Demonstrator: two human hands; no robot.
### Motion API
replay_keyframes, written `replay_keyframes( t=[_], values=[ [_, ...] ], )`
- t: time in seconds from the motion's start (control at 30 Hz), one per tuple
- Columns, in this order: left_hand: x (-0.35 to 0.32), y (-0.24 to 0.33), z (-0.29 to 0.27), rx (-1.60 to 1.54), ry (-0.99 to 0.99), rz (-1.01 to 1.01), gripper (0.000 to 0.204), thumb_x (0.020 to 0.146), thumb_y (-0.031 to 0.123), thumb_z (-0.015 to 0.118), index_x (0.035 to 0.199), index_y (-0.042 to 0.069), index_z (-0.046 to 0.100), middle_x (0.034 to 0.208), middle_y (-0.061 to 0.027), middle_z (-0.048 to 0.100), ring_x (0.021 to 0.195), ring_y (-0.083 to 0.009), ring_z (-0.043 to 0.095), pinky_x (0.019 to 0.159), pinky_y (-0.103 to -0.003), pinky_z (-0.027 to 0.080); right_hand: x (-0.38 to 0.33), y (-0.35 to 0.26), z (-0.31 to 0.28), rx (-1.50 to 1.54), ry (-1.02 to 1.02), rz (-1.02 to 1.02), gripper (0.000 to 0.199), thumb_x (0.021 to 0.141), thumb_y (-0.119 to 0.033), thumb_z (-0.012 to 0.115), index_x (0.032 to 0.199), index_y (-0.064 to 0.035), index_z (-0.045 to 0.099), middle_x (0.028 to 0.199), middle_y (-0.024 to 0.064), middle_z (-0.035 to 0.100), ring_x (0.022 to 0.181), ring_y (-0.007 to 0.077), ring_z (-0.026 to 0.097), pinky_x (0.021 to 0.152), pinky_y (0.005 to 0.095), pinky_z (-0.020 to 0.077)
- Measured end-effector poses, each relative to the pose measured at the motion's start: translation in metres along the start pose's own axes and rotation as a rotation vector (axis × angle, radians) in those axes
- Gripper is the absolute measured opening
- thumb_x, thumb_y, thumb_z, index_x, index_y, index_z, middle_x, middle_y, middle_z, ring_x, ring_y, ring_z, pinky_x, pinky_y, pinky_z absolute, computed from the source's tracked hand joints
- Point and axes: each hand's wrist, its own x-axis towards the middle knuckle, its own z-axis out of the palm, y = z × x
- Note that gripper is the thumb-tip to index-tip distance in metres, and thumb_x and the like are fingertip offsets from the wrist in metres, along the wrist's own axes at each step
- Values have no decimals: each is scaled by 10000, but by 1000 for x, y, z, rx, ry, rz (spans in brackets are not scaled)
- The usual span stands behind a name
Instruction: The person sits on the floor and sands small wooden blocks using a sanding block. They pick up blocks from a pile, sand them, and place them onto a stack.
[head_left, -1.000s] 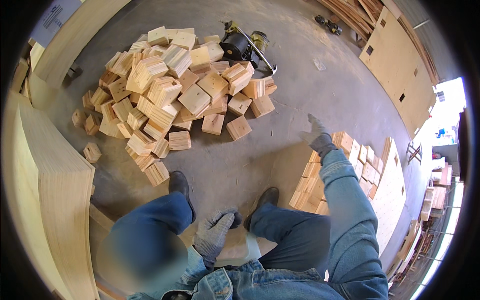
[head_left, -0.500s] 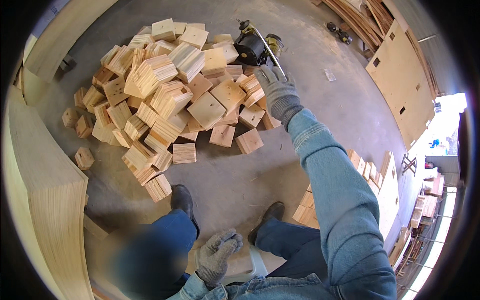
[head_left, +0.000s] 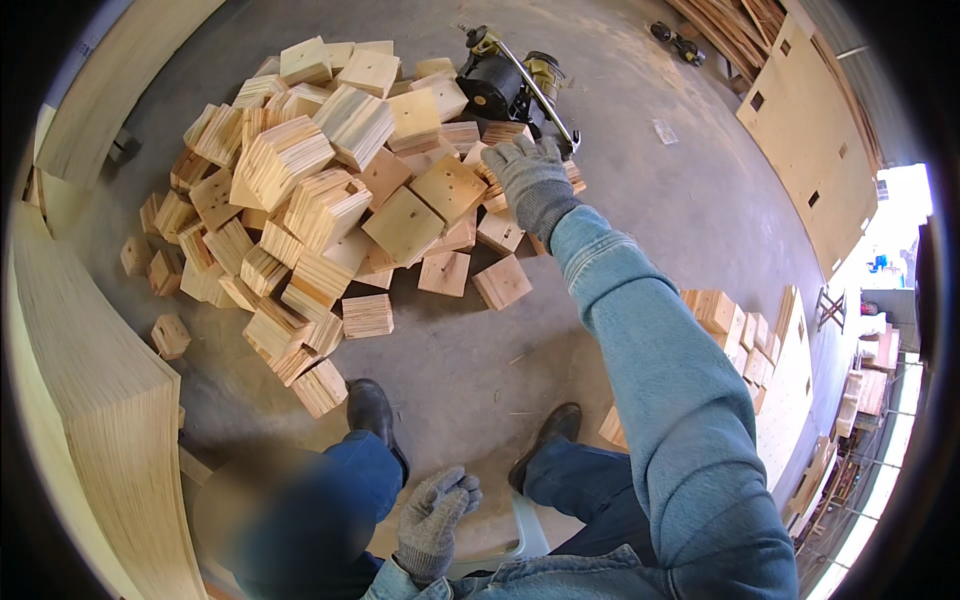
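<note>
Over the near right edge of a large heap of wooden blocks (head_left: 405, 228), my right hand (head_left: 530, 178) reaches out in a grey knit glove. Its fingers are spread, and nothing shows in them; whether the tips touch a block I cannot tell. Just beyond the hand lies a black and olive machine (head_left: 500, 85) with a long metal bar (head_left: 540, 92), whose end is close to my fingers. My left hand (head_left: 437, 520), gloved alike, hangs above my lap with loosely bent fingers and no visible object. The blocks are squarish, laminated, some with small holes.
Tall stacked plywood (head_left: 110, 400) stands along my left. More blocks (head_left: 735, 330) and a pale board (head_left: 790, 390) are to my right. A big sheet with square cutouts (head_left: 810, 150) leans at the far right. A pale stool (head_left: 525, 530) is under me.
My right hand has moved left and slightly nearer, off the bar's end toward the blocks. My left hand has stayed over my lap. The view has shifted a little.
</note>
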Motion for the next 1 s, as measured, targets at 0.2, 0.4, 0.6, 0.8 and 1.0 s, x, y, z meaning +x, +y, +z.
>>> replay_keyframes(
  t=[0.2, 0.4, 0.6, 0.8, 1.0],
  values=[
    [-8, -4, -1, 401, -191, 248, 409, 978, 79, 675, 1341, -85, 587, 1235, -187, 684, 1075, -237, 697, 963, -339, 564, -59, 9, -11, 288, 97, 236, 452, 765, -236, 749, 1175, -84, 638, 1173, 135, 664, 1220, 293, 586, 1033, 458, 423],
    [-25, 1, 24, 216, -107, 118, 358, 966, 55, 658, 1294, -80, 610, 1151, -181, 703, 1019, -235, 690, 903, -378, 581, -180, 34, 5, 903, -306, 483, 470, 723, -391, 818, 965, -1, 716, 967, 180, 737, 993, 328, 699, 914, 398, 532],
    [-27, -4, 14, 413, -191, 371, 682, 931, 204, 748, 1514, 36, 436, 1326, -123, 599, 1149, -230, 619, 950, -365, 546, -322, -15, -76, 1541, -158, 321, 704, 727, -462, 824, 1169, 71, 696, 1052, 169, 739, 1009, 266, 688, 917, 373, 530],
    [-34, -18, 22, 326, -336, 307, 840, 918, 276, 776, 1594, 84, 315, 1405, -114, 554, 1214, -235, 586, 1043, -372, 487, -429, -91, -96, 2174, -82, 432, 633, 840, -260, 745, 1339, 89, 575, 1222, 164, 675, 1136, 238, 633, 1035, 342, 471],
    [-41, -31, 30, 647, -622, 370, 687, 943, 294, 754, 1490, 8, 452, 1327, -156, 627, 1174, -214, 621, 1035, -348, 504, -478, -133, -77, 2256, -78, 446, 537, 902, -212, 731, 1314, 97, 577, 1226, 162, 671, 1125, 227, 643, 1005, 335, 505]
  ],
)
